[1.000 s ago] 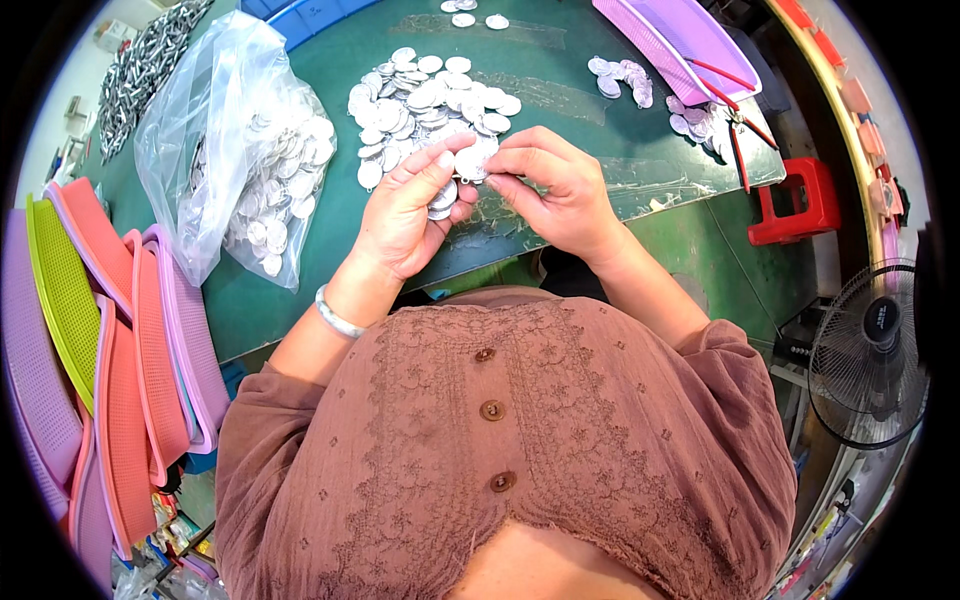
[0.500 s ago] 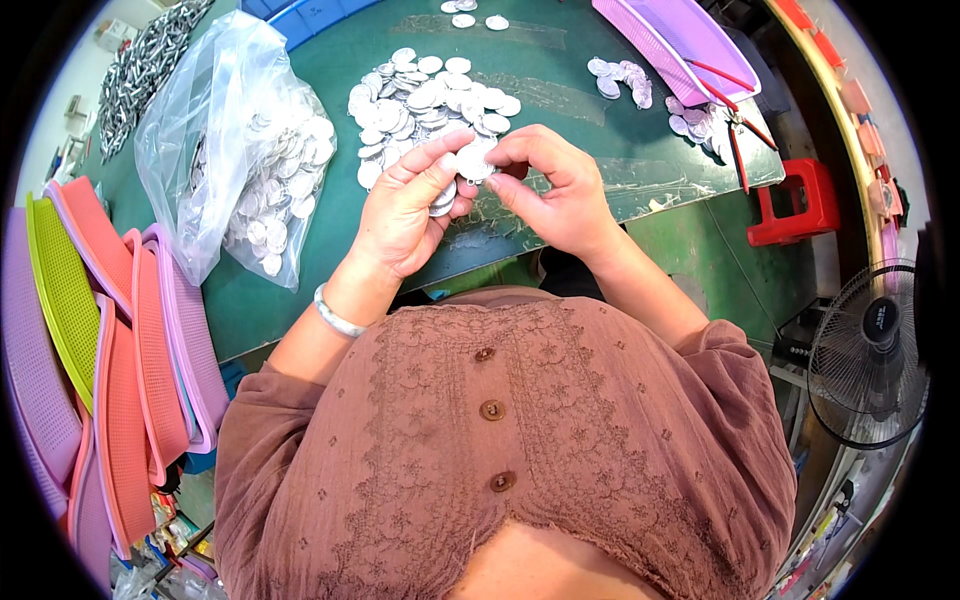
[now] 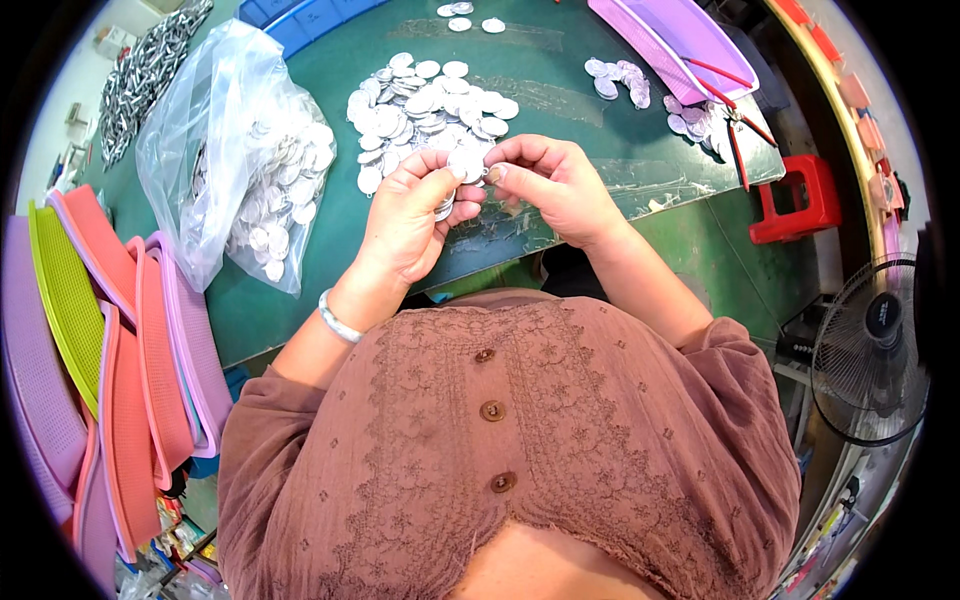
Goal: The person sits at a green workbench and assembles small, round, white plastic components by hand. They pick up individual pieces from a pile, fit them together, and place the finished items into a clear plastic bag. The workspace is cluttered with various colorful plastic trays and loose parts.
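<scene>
Between my two hands is a round silvery metal disc [image 3: 466,163], held just over the near edge of the table. My left hand [image 3: 408,212] is closed, thumb and forefinger on this disc, with a few more discs [image 3: 445,208] tucked in its lower fingers. From the other side my right hand [image 3: 562,192] pinches at the disc's right edge; anything small between those fingertips is hidden. Beyond my hands a loose pile of similar discs [image 3: 425,105] lies on the green table [image 3: 560,60].
Left of the pile stands a clear plastic bag [image 3: 245,150] of discs, near stacked plastic baskets [image 3: 140,370]. Dark metal parts [image 3: 150,80] lie far left. At right are a purple basket [image 3: 680,50], red-handled pliers [image 3: 735,115], a red stool [image 3: 795,200] and a fan [image 3: 870,350].
My right thumb has moved up against its forefinger at the disc's edge. My left thumb now lies over the disc, and both hands have shifted slightly.
</scene>
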Tool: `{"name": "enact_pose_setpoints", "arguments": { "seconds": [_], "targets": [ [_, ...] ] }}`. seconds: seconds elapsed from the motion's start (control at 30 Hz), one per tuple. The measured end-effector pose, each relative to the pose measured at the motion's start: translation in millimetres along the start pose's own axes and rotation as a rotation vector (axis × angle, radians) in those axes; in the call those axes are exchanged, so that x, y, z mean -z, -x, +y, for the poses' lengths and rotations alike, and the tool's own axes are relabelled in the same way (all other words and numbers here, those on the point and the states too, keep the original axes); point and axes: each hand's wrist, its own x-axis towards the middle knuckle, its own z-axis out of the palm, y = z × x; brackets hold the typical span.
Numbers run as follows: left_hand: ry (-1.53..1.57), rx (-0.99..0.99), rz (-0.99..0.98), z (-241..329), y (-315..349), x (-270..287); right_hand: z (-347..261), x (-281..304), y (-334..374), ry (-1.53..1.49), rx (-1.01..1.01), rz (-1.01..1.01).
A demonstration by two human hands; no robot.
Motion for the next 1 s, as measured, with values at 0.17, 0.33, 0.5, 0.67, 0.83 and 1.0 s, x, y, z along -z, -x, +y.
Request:
{"name": "enact_pose_setpoints", "arguments": {
  "seconds": [0.17, 0.33, 0.5, 0.67, 0.83, 1.0],
  "targets": [
    [-0.002, 0.015, 0.029, 0.7, 1.2, -3.1, -0.1, -2.7, -0.4, -0.013, 0.003, 0.009],
    [-0.056, 0.047, -0.019, -1.7, -0.2, 0.6, 0.4, -3.7, -2.0, -0.019, 0.026, 0.068],
    [-0.072, 0.068, -0.042, -3.6, 0.1, 1.6, -1.2, -3.2, -1.1, -0.010, 0.021, 0.079],
    [-0.089, 0.071, -0.059, -3.6, 1.0, 1.6, -1.0, -0.4, -1.0, -0.015, -0.005, 0.060],
    [-0.152, 0.019, -0.053, -3.4, 2.6, -1.7, 0.9, -1.1, -0.7, 0.014, 0.051, 0.037],
    [-0.339, -0.085, -0.024, -3.2, 2.1, 1.7, -4.3, -1.5, 1.6, 0.212, 0.072, 0.022]
  ]
}}
